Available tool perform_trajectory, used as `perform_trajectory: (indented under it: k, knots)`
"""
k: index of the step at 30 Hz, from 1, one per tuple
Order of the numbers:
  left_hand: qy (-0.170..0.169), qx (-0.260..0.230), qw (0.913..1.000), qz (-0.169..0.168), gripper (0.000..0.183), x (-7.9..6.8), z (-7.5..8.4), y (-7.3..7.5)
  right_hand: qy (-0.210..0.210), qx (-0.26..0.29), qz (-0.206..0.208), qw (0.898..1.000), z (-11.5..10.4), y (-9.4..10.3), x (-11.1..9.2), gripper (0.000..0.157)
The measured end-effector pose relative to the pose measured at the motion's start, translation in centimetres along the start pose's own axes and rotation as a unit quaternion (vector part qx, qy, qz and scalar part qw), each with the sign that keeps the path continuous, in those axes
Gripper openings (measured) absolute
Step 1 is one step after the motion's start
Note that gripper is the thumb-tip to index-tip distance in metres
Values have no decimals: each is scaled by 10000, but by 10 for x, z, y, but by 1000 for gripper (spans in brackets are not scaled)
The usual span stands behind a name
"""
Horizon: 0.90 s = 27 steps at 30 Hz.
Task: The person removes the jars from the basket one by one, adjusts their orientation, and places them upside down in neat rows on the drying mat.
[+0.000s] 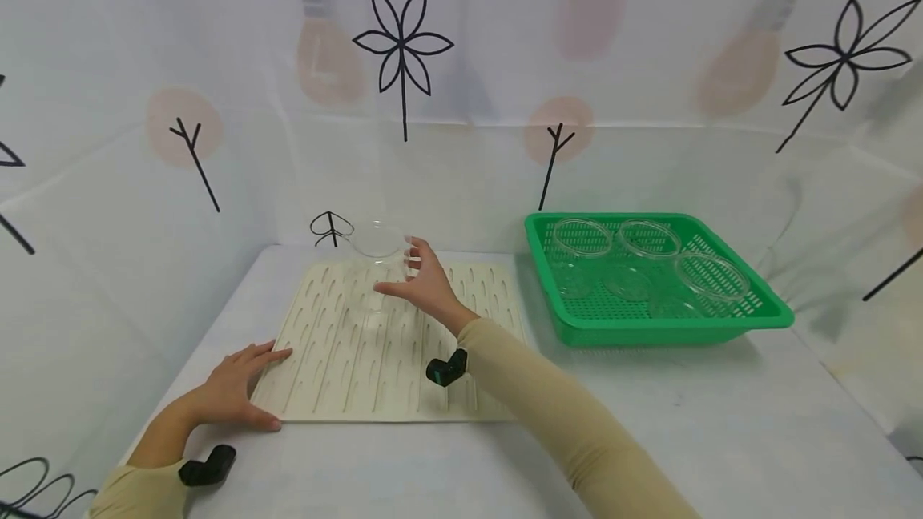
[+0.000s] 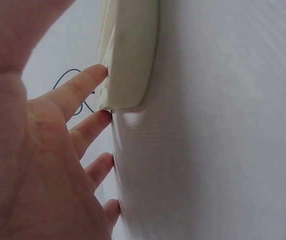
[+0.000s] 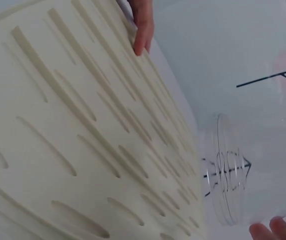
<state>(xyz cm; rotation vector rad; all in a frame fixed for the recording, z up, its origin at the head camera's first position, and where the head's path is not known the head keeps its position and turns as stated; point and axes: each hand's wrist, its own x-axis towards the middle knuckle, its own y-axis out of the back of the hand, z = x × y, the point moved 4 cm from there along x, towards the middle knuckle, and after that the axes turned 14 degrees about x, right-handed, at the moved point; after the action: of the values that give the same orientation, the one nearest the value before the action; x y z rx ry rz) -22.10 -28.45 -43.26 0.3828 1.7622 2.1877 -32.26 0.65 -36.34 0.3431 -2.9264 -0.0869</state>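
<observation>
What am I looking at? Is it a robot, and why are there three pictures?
No robot: a person's bare left hand and right hand. The big picture is taken from the person's head, looking down; the next from the left wrist, the last from the right. On the white surface lie a cream grooved board and a green basket with three clear containers inside. The left hand touches the board's left edge. The right hand holds another clear container near the board's far side.

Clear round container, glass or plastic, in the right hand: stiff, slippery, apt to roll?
The clear round glass-or-plastic container in the right hand is probably stiff: its rim looks evenly circular in the grip. Its smooth, shiny surface could make it slippery. Laid on its side, it might roll, given that round rim.
</observation>
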Motion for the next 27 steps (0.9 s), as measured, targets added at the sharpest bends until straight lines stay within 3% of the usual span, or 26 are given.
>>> perform_trajectory:
  k: [11,22,27]
  knots:
    - [-24,-40,10000,48,99,-4,0,1,-43,-251,294,9992,8,-17,20,89]
    - [151,-93,9998,-71,100,-9,2,4,-480,-41,476,9977,18,-32,31,93]
    - [129,-139,9998,-75,99,-8,3,3,-701,-118,297,9970,29,-36,33,91]
